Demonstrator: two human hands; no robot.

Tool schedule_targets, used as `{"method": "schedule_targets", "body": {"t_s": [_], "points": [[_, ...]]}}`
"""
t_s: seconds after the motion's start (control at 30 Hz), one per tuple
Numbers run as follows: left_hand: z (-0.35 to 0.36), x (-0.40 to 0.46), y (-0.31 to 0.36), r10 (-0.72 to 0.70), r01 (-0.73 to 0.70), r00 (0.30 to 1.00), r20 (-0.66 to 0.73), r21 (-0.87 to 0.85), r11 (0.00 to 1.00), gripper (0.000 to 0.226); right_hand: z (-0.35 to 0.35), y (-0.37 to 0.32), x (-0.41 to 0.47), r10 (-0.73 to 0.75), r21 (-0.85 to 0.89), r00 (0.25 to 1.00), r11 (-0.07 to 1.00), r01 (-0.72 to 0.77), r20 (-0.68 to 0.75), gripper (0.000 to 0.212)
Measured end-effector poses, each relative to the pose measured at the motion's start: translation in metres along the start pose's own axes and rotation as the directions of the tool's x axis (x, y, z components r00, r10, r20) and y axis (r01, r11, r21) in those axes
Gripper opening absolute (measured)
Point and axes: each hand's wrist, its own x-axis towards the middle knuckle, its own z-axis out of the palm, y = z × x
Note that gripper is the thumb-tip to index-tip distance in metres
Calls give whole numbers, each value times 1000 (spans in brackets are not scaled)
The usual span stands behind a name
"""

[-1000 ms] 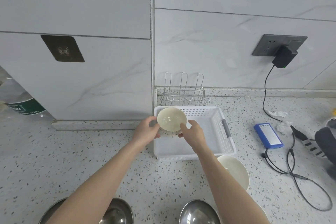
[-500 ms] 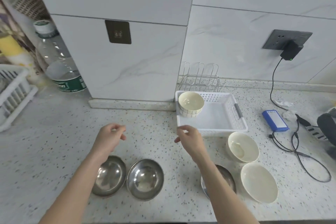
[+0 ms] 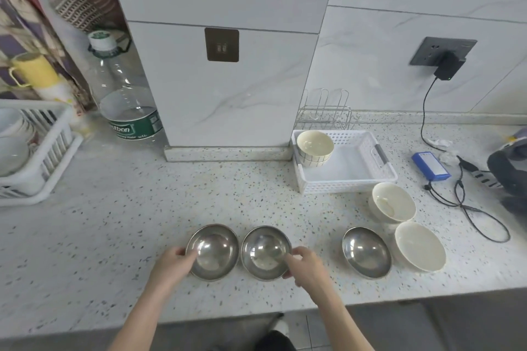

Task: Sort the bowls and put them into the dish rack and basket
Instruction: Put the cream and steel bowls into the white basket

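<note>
Hands sit at six o'clock on the speckled stone bench (image 3: 99, 231): the left hand (image 3: 171, 265) curls its grip round the near-left rim of a round stainless steel bowl (image 3: 213, 251), and the right hand (image 3: 306, 266) pinches the right rim of a second round steel bowl (image 3: 265, 251) touching the first. A third steel bowl (image 3: 366, 252) lies at four o'clock, beside two cream ceramic bowls (image 3: 419, 245) (image 3: 393, 202). At two o'clock a white perforated plastic basket (image 3: 370, 179) holds two stacked cream bowls (image 3: 314, 148) in its far-left corner, with a wire dish rack (image 3: 325, 111) behind it. At nine o'clock a white slatted rack (image 3: 48, 157) holds white dishes.
</note>
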Motion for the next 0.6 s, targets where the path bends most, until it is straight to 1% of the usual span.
{"method": "schedule_targets", "body": {"t_s": [0.1, 0.17, 0.33, 0.43, 0.6], "points": [[-2, -1, -5, -3, 4, 999, 38, -25, 1000, 17, 6, 1, -3, -8, 27, 999, 1000, 9, -39, 32], [-4, -1, -6, -20, 23, 997, 71, -43, 999, 16, 8, 2, -3, -4, 44, 998, 999, 7, -57, 31], [-10, -4, 3, 4, 3, 993, 115, -60, 998, 13, 12, 2, -6, 0, 57, 995, 998, 6, -101, 26], [-11, -2, 10, 5, 8, 987, 161, -83, 997, 10, 13, 2, -6, 7, 83, 990, 997, 4, -139, 27], [-5, 3, 22, 14, 3, 981, 194, -90, 996, 7, 8, 3, -6, 63, 185, 976, 982, -24, -207, 28]]}}
